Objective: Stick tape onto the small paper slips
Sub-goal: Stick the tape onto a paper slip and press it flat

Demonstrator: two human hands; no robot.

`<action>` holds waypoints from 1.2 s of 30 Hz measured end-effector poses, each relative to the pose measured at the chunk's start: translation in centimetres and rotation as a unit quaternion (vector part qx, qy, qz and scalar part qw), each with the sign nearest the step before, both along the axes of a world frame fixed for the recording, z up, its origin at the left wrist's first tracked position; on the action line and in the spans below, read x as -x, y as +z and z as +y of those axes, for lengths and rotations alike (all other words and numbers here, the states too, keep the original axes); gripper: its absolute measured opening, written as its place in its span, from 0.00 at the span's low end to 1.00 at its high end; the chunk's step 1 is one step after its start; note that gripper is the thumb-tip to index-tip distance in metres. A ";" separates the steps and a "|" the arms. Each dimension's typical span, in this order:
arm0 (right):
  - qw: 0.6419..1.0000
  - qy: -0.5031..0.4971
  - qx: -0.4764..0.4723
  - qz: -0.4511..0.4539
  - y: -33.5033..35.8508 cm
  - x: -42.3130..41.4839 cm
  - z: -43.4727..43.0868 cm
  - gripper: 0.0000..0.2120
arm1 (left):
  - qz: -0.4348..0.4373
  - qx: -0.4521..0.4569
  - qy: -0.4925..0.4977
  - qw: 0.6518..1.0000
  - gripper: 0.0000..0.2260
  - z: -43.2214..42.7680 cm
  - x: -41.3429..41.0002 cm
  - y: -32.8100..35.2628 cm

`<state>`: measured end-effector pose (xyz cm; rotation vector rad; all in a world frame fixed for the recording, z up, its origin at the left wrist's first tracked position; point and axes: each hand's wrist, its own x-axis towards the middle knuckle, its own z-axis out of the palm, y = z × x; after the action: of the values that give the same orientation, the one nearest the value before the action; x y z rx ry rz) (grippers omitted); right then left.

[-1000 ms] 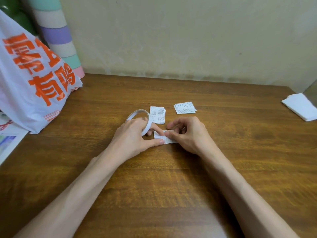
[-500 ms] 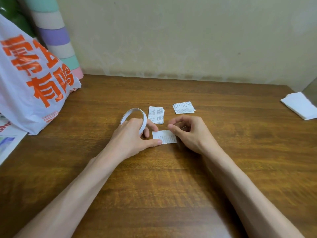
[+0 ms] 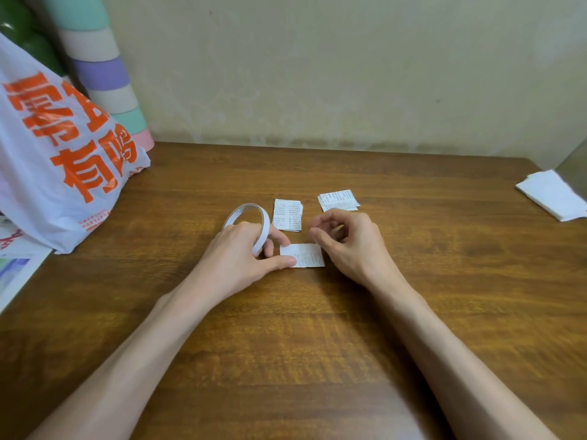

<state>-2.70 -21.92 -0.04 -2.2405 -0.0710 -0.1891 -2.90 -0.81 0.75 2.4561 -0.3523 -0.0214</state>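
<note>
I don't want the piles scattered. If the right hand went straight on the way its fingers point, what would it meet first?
Probably the left stack of slips, beside the tape roll. The right hand points up-left at it, though how high the hand is above the wood is unclear.

1 tape roll (image 3: pixel 264 227), in left hand (image 3: pixel 241 258). 1 loose slip (image 3: pixel 306 256) between both hands. 2 slip piles just beyond them: left pile (image 3: pixel 287 215), right pile (image 3: pixel 338 200). 1 plastic bag (image 3: pixel 47 160) far left. 1 white paper stack (image 3: pixel 552 195) far right.
</note>
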 end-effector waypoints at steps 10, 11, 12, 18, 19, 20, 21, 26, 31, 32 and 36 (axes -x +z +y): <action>0.996 -0.008 0.074 -0.040 0.6 -2.0 0.4 0.06 | 0.010 0.015 -0.006 1.000 0.14 0.3 -0.4 0.1; 0.994 -0.004 0.100 -0.053 0.4 -2.3 0.5 0.09 | 0.013 0.014 -0.006 1.000 0.14 0.4 -0.4 0.1; 0.989 0.001 0.130 -0.065 0.3 -2.7 0.8 0.12 | 0.015 0.012 -0.004 1.000 0.14 0.4 -0.4 0.2; 0.960 0.023 0.280 -0.020 0.1 -4.3 2.3 0.20 | 0.026 -0.006 -0.008 1.000 0.18 0.7 -0.4 0.3; 0.958 0.024 0.285 -0.020 0.1 -4.4 2.3 0.19 | 0.028 -0.011 -0.009 0.999 0.18 0.6 -0.5 0.3; 0.958 0.024 0.286 -0.027 0.2 -4.4 2.3 0.18 | 0.029 -0.015 -0.010 0.999 0.19 0.6 -0.5 0.3; 0.957 0.022 0.287 -0.036 0.2 -4.3 2.3 0.17 | 0.028 -0.015 -0.012 0.999 0.19 0.6 -0.5 0.2; 0.964 0.007 0.256 -0.069 -0.2 -4.3 2.6 0.13 | 0.038 0.031 -0.018 0.999 0.18 1.0 -0.3 0.3; 0.984 0.010 0.146 -0.105 -0.4 -3.6 2.2 0.12 | -0.058 0.144 0.095 0.983 0.10 1.3 -0.8 0.3; 0.987 0.015 0.119 -0.104 -0.1 -3.2 2.1 0.11 | -0.066 0.150 0.106 0.981 0.10 1.4 -0.8 0.3; 0.999 0.012 0.000 -0.045 1.3 -1.7 1.4 0.10 | 0.008 0.123 0.057 0.991 0.13 1.4 -0.7 0.4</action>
<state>-1.03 -20.49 1.23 -2.2287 -0.1459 -0.2762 -2.23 0.57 1.16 2.2260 -0.1937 0.0482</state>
